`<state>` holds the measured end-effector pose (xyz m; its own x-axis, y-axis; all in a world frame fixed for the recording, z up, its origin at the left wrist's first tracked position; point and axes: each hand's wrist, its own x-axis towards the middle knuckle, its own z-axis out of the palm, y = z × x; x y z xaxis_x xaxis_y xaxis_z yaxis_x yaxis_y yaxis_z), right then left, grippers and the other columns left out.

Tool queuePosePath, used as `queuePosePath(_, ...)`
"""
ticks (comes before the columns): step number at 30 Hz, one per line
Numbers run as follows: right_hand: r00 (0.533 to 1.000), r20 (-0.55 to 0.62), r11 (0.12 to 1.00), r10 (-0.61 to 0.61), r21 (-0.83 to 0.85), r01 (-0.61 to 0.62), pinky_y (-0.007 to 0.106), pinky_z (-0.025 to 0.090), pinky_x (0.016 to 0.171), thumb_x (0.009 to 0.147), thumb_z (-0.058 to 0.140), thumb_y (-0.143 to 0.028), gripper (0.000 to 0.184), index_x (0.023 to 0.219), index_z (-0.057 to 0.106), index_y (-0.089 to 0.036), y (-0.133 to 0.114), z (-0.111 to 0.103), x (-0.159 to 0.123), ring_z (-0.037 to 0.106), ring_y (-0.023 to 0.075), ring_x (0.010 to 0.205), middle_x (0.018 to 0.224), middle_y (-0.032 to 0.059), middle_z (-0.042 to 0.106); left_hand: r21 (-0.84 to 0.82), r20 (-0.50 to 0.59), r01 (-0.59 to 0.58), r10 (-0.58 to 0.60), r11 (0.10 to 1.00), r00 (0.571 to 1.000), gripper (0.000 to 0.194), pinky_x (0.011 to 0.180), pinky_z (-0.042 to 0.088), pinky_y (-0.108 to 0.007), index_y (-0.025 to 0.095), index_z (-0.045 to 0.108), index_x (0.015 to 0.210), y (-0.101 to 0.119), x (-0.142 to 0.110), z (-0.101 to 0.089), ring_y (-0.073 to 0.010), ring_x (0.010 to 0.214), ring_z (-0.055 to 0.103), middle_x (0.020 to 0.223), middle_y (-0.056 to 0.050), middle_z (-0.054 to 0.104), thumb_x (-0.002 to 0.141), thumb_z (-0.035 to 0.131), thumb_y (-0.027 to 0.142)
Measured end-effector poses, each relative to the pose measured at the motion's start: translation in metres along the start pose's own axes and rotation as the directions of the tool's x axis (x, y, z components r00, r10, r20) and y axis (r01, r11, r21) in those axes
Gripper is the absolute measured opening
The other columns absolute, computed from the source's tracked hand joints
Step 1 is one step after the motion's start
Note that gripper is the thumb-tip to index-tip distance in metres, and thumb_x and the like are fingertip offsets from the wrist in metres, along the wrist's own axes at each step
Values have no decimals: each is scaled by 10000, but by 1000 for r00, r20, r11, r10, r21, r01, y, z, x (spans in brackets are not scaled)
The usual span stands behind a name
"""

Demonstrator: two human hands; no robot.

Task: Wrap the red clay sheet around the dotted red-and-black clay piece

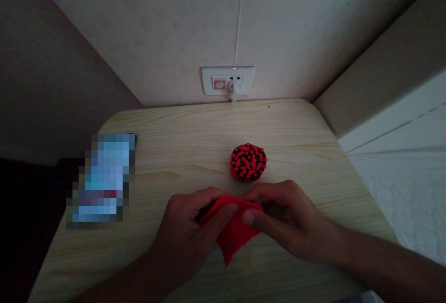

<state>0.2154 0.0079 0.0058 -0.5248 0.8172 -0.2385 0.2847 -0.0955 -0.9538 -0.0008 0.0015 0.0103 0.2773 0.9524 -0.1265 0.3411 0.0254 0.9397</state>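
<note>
Both hands pinch a flat red piece of soft material (232, 235) just above the wooden table (181, 126), near its front middle. My left hand (190, 231) grips the piece's left edge with thumb on top. My right hand (278, 219) pinches its right edge, thumb pressed on the red surface. The piece's lower point hangs down between the hands. A little beyond the hands lies a round black disc studded with red bits (248, 161), untouched.
A blurred-out bluish rectangular object (102, 180) lies on the table's left side. A white wall socket (227, 80) with a plug in it sits on the wall behind the table. A pale surface (400, 173) lies to the right.
</note>
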Motion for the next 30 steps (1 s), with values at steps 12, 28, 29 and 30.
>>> queuePosePath(12, 995, 16, 950, 99, 297, -99, 199, 461, 545, 852, 797, -441, 307, 822, 739, -141, -2, 5, 2, 600, 112, 600, 677, 12, 683, 85, -75, -20, 27, 996, 997, 220, 516, 443, -197, 192, 718, 846, -5, -5, 3, -119, 542, 608, 652, 11, 710, 961, 586, 325)
queuePosePath(28, 991, 10, 889, 133, 440, -124, 211, 587, 652, 826, 819, -418, 233, 808, 829, -186, -8, 3, 5, 698, 132, 655, 743, 26, 775, -80, -65, 59, -64, 995, 996, 275, 466, 400, -202, 214, 666, 913, -10, -8, 5, -123, 507, 550, 616, 20, 649, 989, 532, 441)
queuePosePath(29, 991, 17, 890, 135, 437, -129, 212, 586, 645, 830, 815, -417, 235, 802, 828, -183, -9, 2, 5, 695, 132, 646, 733, 27, 772, -93, -63, 68, -74, 993, 995, 282, 469, 409, -203, 213, 676, 950, -10, -7, 5, -128, 513, 564, 631, 15, 669, 990, 525, 448)
queuePosePath(30, 990, 20, 889, 137, 439, -131, 213, 583, 638, 831, 814, -414, 240, 796, 824, -178, -9, 2, 5, 689, 130, 638, 722, 27, 765, -103, -57, 75, -82, 992, 995, 294, 469, 418, -206, 212, 687, 983, -10, -7, 5, -134, 517, 577, 649, 8, 691, 991, 519, 453)
